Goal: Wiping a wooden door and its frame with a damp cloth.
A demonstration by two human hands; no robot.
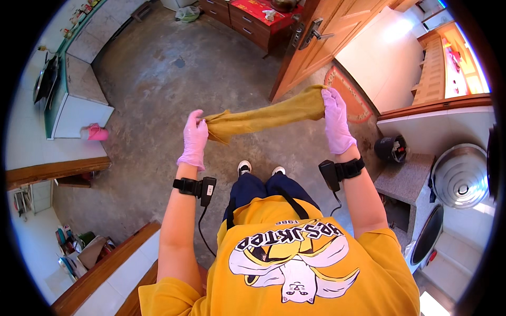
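Note:
A mustard-yellow cloth [269, 117] stretches between my two hands in front of me, above the concrete floor. My left hand [195, 130], in a thin pink glove, grips its left end, where a loose corner hangs down. The other end is pinched by my right hand [336, 118], gloved in the same pink and held a little farther out. Lengthwise the cloth is gathered into a narrow band that rises toward the right. Some of the fingertips are hidden behind the fabric.
An open wooden door [316, 43] stands ahead to the right, beside an orange mat [348, 94]. A drawer cabinet [249, 29] is farther off. At left is a tiled counter [85, 106] with a pink container [95, 132]; a black bucket [390, 149] and large metal lid [459, 175] are at right.

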